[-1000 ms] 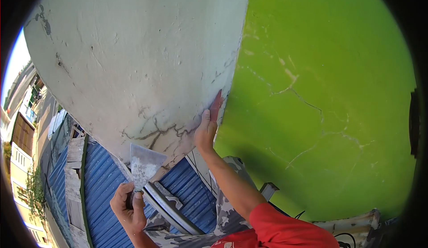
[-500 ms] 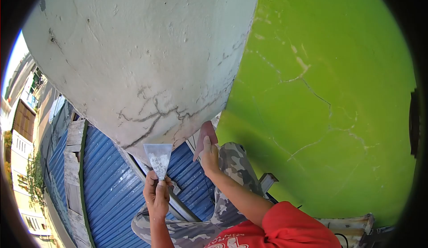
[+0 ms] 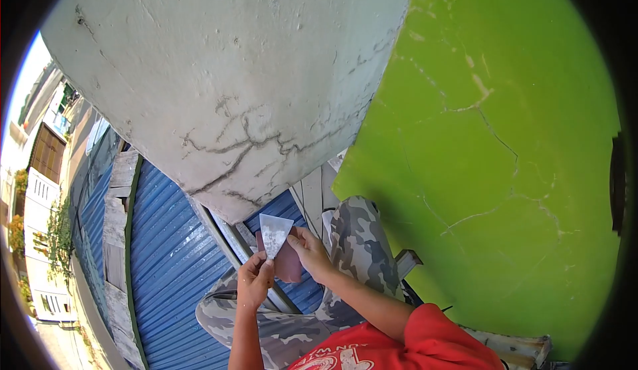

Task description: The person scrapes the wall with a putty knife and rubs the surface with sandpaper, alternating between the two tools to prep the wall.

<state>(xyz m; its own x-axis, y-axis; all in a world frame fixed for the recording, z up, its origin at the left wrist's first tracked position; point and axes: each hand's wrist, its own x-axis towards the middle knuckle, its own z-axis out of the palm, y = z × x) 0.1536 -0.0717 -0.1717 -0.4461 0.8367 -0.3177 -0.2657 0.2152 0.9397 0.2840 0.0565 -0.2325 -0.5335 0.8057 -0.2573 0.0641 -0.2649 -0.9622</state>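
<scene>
In my left hand [image 3: 253, 280] is a putty knife [image 3: 273, 229], its flared blade pointing up and speckled with white. My fingers close around its narrow lower end. My right hand [image 3: 310, 253] grips a reddish-brown sheet of sandpaper [image 3: 288, 268], which hangs down behind the blade. The thumb of that hand sits close to the blade's right edge, and the two hands are almost together above my lap. Just beyond them is the lower edge of a whitish wall [image 3: 266, 71] with dark branching cracks.
A green wall [image 3: 531, 117] with pale cracks rises on the right. Below lies a blue corrugated roof [image 3: 166, 237], bordered by weathered boards [image 3: 119, 224]. A metal rail [image 3: 226, 237] runs beside my camouflage-clad legs [image 3: 362, 250]. A street and buildings [image 3: 46, 237] show far left.
My right hand has drawn back from the wall corner with the sandpaper, bringing it behind the putty knife. My left hand has shifted slightly right, and the view has turned a little.
</scene>
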